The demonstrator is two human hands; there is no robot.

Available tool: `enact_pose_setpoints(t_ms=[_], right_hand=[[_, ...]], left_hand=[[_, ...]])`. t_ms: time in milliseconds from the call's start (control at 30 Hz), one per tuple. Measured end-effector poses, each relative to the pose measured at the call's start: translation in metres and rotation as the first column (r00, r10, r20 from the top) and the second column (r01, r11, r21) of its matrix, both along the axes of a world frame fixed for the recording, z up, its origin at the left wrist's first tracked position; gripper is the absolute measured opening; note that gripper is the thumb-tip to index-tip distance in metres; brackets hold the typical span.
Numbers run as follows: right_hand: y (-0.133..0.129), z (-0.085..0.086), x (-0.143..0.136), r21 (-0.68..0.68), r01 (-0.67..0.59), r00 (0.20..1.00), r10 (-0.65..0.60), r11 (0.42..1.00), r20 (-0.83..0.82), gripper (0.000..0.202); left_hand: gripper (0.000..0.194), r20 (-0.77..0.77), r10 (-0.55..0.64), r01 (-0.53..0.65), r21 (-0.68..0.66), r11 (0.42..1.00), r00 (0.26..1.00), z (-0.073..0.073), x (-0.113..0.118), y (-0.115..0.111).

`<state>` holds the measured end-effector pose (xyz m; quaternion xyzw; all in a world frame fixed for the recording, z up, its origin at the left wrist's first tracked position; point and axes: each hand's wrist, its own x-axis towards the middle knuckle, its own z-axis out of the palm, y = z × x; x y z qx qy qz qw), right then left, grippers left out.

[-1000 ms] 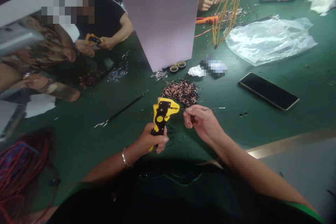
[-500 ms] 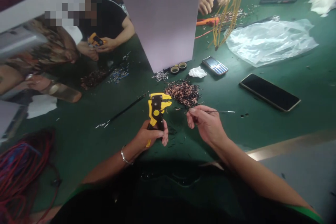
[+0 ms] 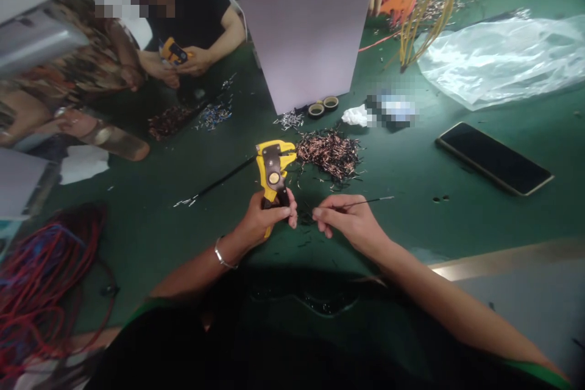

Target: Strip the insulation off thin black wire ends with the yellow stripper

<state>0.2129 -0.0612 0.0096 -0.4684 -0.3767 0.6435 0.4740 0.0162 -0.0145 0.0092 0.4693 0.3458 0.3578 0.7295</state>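
Note:
My left hand (image 3: 269,214) is wrapped round the handles of a yellow and black wire stripper (image 3: 273,164), its jaws pointing right. Between the thumb and fingers of my right hand (image 3: 345,216) is a thin black wire (image 3: 365,202), with its pale end sticking out to the right. Just beyond both hands lies a heap of short black and copper wire scraps (image 3: 331,155). A bundle of black wires (image 3: 219,184) with bright tips stretches across the table left of the stripper.
A smartphone (image 3: 493,158) lies at the right, with a plastic bag (image 3: 503,64) behind it. A pale upright panel (image 3: 311,24) stands ahead, beside tape rolls (image 3: 322,106). Red cables (image 3: 55,286) are coiled at the left. Across the table, a person holds a yellow tool (image 3: 173,53).
The view has shifted, so the table's things sit further right. My right hand has come nearer my left hand with the wire. The stripper stays in my left hand.

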Motion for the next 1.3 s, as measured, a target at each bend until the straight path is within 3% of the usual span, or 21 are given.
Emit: enact_pose_setpoints(t_ms=[233, 400, 667, 767, 900, 1100, 1300], right_hand=[[0.001, -0.001, -0.001, 0.000, 0.053, 0.998, -0.053, 0.999, -0.029, 0.020], [0.002, -0.001, -0.001, 0.001, 0.052, 0.998, -0.052, 0.999, -0.024, 0.018], [-0.001, -0.008, 0.007, 0.090, 0.221, 0.975, -0.223, 0.971, 0.018, 0.018], [-0.001, -0.006, 0.014, 0.140, 0.336, 0.939, -0.343, 0.931, 0.027, 0.017], [-0.003, 0.010, 0.022, 0.321, 0.512, 0.823, -0.562, 0.797, 0.083, 0.018], [-0.010, 0.026, 0.014, 0.662, 0.307, 0.715, -0.625, 0.683, 0.313, 0.020], [-0.011, 0.023, 0.006, 0.796, 0.088, 0.640, -0.647, 0.598, 0.415, 0.018]], left_hand=[[0.025, -0.045, -0.083, 0.084, 0.021, 0.996, 0.995, -0.006, -0.004, -0.002], [0.026, -0.057, -0.069, 0.071, 0.024, 0.997, 0.996, -0.006, -0.004, -0.003], [0.022, 0.042, -0.087, 0.090, -0.055, 0.994, 0.995, -0.002, -0.001, -0.003], [0.022, 0.053, -0.100, 0.104, -0.075, 0.992, 0.994, -0.002, -0.003, -0.003], [0.024, 0.102, -0.170, 0.180, -0.105, 0.978, 0.980, 0.000, -0.005, -0.002], [0.032, 0.127, -0.276, 0.288, -0.087, 0.954, 0.953, 0.005, -0.006, -0.004], [0.036, 0.083, -0.313, 0.319, -0.068, 0.945, 0.946, 0.005, -0.007, -0.006]])
